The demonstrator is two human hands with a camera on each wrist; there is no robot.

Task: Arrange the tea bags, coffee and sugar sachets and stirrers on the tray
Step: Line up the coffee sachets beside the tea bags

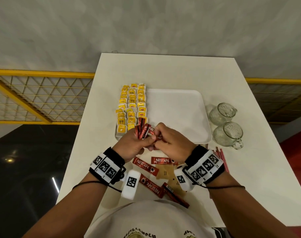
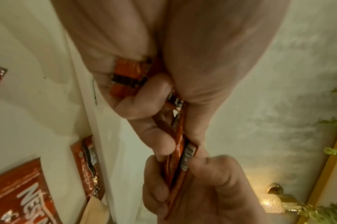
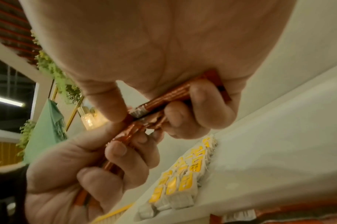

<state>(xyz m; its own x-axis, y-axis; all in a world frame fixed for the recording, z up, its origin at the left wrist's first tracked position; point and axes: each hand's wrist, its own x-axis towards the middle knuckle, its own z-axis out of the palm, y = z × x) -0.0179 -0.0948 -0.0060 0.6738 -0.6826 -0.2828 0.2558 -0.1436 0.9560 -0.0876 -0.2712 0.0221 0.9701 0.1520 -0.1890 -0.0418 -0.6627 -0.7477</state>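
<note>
Things around your work that are not for arranging

You are looking at a white table [image 1: 172,73] where two glass mugs [image 1: 222,113] are lying on their sides near the right edge, one just beside the other, while a yellow railing [image 1: 40,73] is running behind it.

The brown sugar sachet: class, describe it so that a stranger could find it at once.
Start at the white tray on the table, then come towards the person, past both hands. Among the red Nescafe coffee sachets lying there is the brown sugar sachet: the plain tan paper one, not glossy red.
</note>
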